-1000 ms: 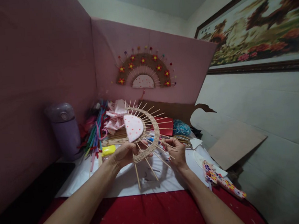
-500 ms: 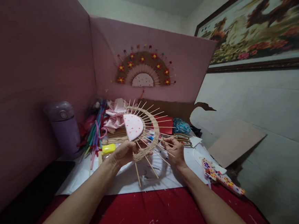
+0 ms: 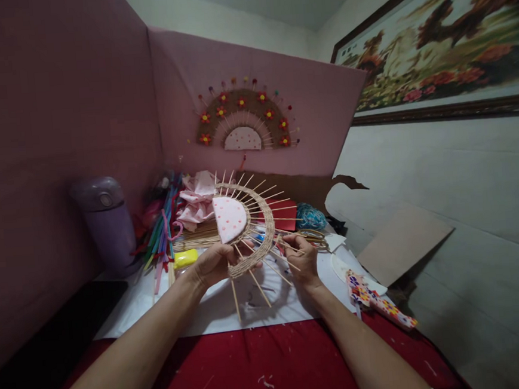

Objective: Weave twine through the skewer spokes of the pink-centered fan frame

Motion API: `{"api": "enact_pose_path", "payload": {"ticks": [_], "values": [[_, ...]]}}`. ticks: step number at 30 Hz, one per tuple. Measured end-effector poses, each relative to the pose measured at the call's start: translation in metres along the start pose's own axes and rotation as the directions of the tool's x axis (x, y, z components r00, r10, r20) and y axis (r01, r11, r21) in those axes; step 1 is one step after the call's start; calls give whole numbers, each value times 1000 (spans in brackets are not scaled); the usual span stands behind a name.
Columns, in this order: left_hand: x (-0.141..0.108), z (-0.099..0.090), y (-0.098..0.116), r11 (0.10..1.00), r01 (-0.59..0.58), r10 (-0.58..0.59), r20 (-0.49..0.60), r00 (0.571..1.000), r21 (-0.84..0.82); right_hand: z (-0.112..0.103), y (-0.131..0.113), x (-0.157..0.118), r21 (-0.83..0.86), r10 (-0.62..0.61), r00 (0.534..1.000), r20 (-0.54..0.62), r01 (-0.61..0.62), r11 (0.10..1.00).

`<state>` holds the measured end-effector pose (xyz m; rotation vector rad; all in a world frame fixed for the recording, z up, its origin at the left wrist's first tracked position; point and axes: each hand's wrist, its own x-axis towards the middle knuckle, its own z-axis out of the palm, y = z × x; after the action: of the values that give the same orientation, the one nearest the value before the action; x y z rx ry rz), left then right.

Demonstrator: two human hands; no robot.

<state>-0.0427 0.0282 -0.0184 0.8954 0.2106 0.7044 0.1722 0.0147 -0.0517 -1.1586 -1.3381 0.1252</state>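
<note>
Workpiece: half-round woven fan frame (image 3: 248, 228), centre of the frame, held upright above the desk (image 3: 214, 309); a pink dotted half-disc forms its core, a band of woven cord arcs around it, thin wooden sticks radiate outward.
Left hand: left hand (image 3: 213, 264), closed around the lower edge of the woven band, thumb on the near face, fingers behind; it carries the workpiece.
Right hand: right hand (image 3: 303, 260), fingers pinched together at the stick tips on the lower right of the fan; whether it holds a cord end or a stick cannot be told.
Weight: judged very light; one hand supports it without strain.
Stiffness: the woven band looks semi-rigid; the sticks look thin and likely to snap or pull loose under side load.
Surface: rough cord, judged non-slip.
Grip point: the woven band or the half-disc edge; avoid free stick ends.
Surroundings: lilac flask (image 3: 104, 221) at left; bundle of coloured straws (image 3: 161, 235) beside it; yellow tube (image 3: 186, 259) just left of the left hand; blue yarn ball (image 3: 310, 217) behind the right hand; finished fan (image 3: 245, 121) pinned on the pink backboard (image 3: 316, 112), upper centre.
</note>
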Motion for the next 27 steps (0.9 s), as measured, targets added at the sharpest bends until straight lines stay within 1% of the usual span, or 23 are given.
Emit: {"api": "enact_pose_path", "payload": {"ticks": [4, 12, 17, 19, 22, 24, 27], "values": [[0, 0, 0, 999, -32, 32, -30, 999, 19, -2, -3, 0, -47, -46, 999, -3, 46, 998], [1, -10, -2, 1000, -8, 9, -24, 1000, 24, -3, -1, 1, -107, -139, 990, -24, 136, 985], [1, -10, -2, 999, 1, 0, -20, 1000, 43, -2, -1, 1, -45, -123, 992, 32, 125, 991], [0, -8, 0, 999, -11, 13, -34, 999, 46, 0, -1, 0, 13, -88, 995, 40, 87, 996], [-3, -5, 2, 998, -31, 34, -63, 997, 52, 3, 1, -2, 119, 25, 995, 92, -36, 992], [-4, -5, 4, 998, -27, 30, -74, 997, 53, 5, 2, -2, 178, 115, 984, 139, -139, 974], [-4, -8, 4, 998, -7, 14, -113, 993, 57, 6, 2, 0, 256, 227, 958, 177, -267, 929]]}}
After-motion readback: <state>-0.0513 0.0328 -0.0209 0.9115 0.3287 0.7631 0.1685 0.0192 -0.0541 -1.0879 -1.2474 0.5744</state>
